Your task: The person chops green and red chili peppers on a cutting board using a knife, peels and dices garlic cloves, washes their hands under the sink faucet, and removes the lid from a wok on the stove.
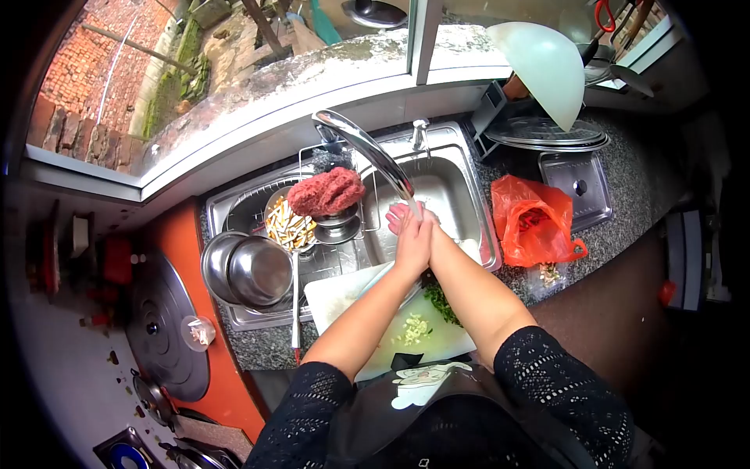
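Note:
My left hand [414, 239] and my right hand [399, 218] are together over the sink basin [454, 187], under the curved faucet [373, 154]. Water runs from the spout onto them. My left hand lies over my right hand near the wrist, its fingers seemingly wrapped round it. The right palm and fingers show beyond, stretched out and holding nothing. Below my forearms, a cutting board [332, 295] bears chopped pale pieces [414, 329] and chopped greens [442, 303]. A knife blade seems to lie partly hidden under my left forearm.
Left of the basin are steel bowls [260, 271], a bowl of sliced pieces [291, 227] and a red knitted cloth [326, 192]. A red plastic bag [531, 219], a rectangular steel lid [576, 187] and glass lids [547, 134] occupy the right counter. The window sill [266, 125] bounds the back.

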Available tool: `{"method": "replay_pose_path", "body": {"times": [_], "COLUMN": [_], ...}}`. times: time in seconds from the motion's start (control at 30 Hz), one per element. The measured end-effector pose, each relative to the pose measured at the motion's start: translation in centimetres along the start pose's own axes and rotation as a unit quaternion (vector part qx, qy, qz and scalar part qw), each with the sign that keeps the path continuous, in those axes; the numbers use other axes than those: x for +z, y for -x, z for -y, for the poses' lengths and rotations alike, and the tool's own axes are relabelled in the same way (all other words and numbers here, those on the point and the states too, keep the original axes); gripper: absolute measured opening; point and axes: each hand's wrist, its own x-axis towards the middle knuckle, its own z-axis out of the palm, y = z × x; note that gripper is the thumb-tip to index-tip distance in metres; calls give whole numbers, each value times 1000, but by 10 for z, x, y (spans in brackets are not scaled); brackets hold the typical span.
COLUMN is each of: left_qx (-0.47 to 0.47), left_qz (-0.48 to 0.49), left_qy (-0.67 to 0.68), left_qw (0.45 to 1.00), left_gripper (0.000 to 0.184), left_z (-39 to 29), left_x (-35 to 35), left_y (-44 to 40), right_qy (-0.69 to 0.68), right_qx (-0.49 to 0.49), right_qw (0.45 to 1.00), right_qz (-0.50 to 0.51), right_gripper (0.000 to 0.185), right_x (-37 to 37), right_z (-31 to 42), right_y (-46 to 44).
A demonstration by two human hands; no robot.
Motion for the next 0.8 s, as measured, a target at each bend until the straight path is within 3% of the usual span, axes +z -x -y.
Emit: {"method": "replay_pose_path", "body": {"times": [0.03,0.1,0.13,0.23,0.3,0.33,0.43,0.47,0.57,0.6,0.63,0.7,0.73,0.8], "left_qx": [-44,-173,-236,-404,-243,-156,-260,-264,-270,-272,-273,-361,-348,-312], "left_qz": [9,64,91,164,56,2,115,118,125,126,128,136,103,41], "left_qy": [-45,95,164,353,193,105,-184,-180,-160,-153,-146,50,55,90], "left_qw": [998,978,954,828,949,982,941,940,941,942,942,921,930,945], "left_gripper": [56,59,61,67,71,74,79,78,74,72,71,60,64,64], "left_z": [2,7,9,22,50,44,-30,-29,-20,-15,-7,24,75,144], "left_x": [8,7,3,-3,25,31,24,22,14,9,5,-2,6,27], "left_y": [-12,-37,-48,-71,-66,-59,-36,-35,-44,-51,-57,-80,-96,-107], "right_qy": [40,120,42,34,83,106,176,79,-77,-9,-72,-63,-45,-31], "right_qx": [9,30,26,46,44,44,45,116,93,43,73,58,67,43], "right_qw": [999,991,999,997,995,993,983,989,988,999,983,993,982,992], "right_qz": [-17,-51,10,45,22,10,-31,52,99,23,153,84,169,113], "right_gripper": [37,39,40,50,57,61,75,80,83,88,59,43,34,29], "right_x": [7,18,10,0,-1,-1,-6,-38,-14,19,12,12,6,28], "right_z": [7,14,7,5,13,16,26,23,11,14,9,-3,-5,-3], "right_y": [12,33,23,-3,-3,-2,2,-43,-1,44,32,26,22,46]}}
